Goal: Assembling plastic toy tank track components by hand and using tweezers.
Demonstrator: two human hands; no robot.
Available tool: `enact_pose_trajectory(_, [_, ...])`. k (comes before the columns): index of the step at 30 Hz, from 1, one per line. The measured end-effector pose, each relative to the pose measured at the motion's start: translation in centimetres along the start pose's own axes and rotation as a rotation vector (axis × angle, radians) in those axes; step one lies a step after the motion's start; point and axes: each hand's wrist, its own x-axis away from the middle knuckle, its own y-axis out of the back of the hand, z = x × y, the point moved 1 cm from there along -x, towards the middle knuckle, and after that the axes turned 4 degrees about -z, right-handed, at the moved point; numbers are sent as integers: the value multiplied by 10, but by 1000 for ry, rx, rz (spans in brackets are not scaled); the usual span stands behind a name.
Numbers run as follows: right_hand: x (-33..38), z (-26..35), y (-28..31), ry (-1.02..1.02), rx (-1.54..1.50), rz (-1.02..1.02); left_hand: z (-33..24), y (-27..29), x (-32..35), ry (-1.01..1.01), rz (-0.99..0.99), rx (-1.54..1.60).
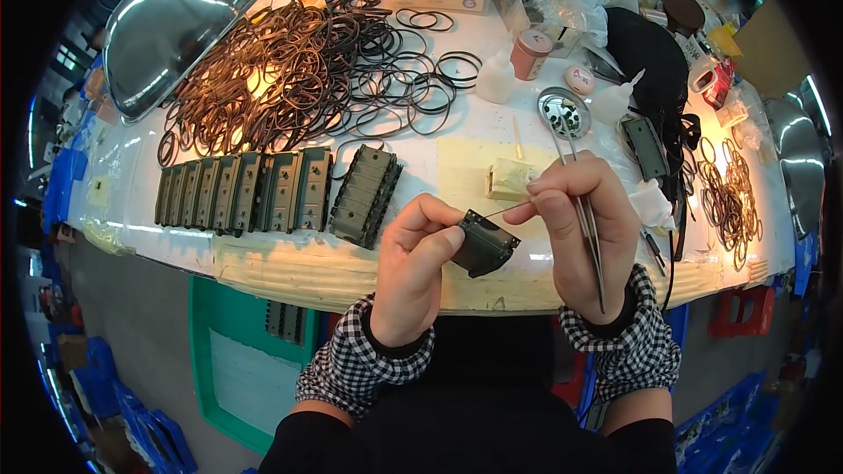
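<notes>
The left hand (pixel 413 263) pinches a dark plastic part (pixel 484 244) steady at table edge; at its three o'clock, the right hand (pixel 584 228) grips tweezers (pixel 581 211) and a thin stick (pixel 505 209), tip touching the part

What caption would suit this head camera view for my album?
Left hand holds a small dark part; right hand works it with a thin stick, tweezers tucked alongside.

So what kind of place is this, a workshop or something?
Probably a small assembly workbench. A row of identical dark green parts stands by a heap of rubber bands, and the left hand holds one such part while the right hand holds tweezers.
</notes>
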Motion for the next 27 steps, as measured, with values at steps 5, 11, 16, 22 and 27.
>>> enact_pose_trajectory(5, [-11,-14,25,219,427,-98,1,4,0,-29,17,9])
enact_pose_trajectory(11, [-9,-30,28,314,727,-29,5,1,-1,-87,-27,-21])
enact_pose_trajectory(16, [-7,-36,29,290,783,-11,7,4,0,-98,-13,-37])
enact_pose_trajectory(22, [1,3,20,254,450,138,9,-2,2,-129,-57,-57])
enact_pose_trajectory(27, [12,5,3,59,212,265,12,0,4,-161,-49,-102])
